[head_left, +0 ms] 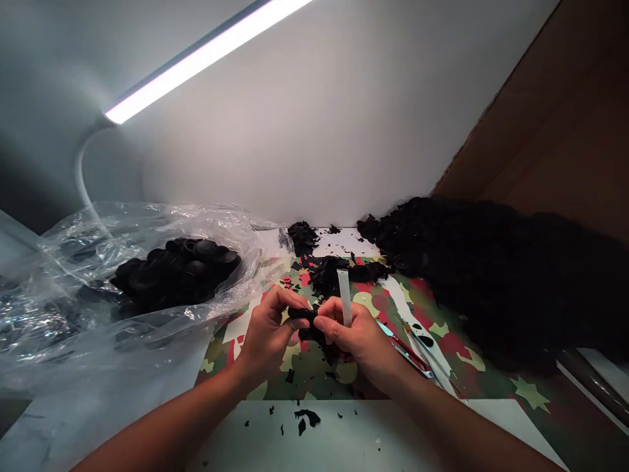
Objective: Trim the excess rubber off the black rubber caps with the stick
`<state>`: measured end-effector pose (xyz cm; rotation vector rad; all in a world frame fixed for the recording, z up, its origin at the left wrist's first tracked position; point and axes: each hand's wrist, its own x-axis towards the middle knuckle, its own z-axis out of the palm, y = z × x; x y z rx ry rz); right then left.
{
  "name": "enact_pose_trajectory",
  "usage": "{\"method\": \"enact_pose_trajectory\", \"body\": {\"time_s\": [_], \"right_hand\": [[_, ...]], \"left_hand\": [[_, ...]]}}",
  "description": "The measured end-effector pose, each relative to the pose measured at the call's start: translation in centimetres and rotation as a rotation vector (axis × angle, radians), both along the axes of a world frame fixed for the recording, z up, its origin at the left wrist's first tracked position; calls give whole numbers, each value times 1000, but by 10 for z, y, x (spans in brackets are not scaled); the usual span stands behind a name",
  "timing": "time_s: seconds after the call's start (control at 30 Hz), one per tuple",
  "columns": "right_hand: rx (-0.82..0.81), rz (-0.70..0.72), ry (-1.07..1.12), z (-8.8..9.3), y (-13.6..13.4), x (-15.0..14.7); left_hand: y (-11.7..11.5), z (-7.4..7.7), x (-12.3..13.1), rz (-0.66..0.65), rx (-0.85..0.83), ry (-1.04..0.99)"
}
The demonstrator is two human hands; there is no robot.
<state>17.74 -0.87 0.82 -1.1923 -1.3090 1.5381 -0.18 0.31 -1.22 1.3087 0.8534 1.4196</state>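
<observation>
My left hand [269, 331] and my right hand [358, 337] meet over the table's middle, both pinched on a small black rubber part [305, 317]. My right hand also grips a thin white-handled tool [344, 296] that stands upright between its fingers. Black trimmings [305, 417] lie scattered on the white surface below my wrists. The tool's tip is hidden behind my fingers.
A clear plastic bag [98, 295] at the left holds a heap of round black parts [177, 272]. A large pile of black parts [491, 275] fills the right side. Red-handled scissors [410, 354] lie on the camouflage-patterned cloth [442, 341]. A lamp bar [206, 56] glows overhead.
</observation>
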Motion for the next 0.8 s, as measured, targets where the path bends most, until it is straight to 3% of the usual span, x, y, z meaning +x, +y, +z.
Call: {"method": "enact_pose_trajectory", "body": {"time_s": [0.23,0.43,0.8], "right_hand": [[5,-28,-23,8,-2,-3],[35,-24,53,3,-4,-2],[45,7,174,-8,-1,1]], "left_hand": [[0,2,-1,-67,-55,-31],[-1,3,2,-159,-226,-150],[-2,-1,6,-152,-334,-253]]}}
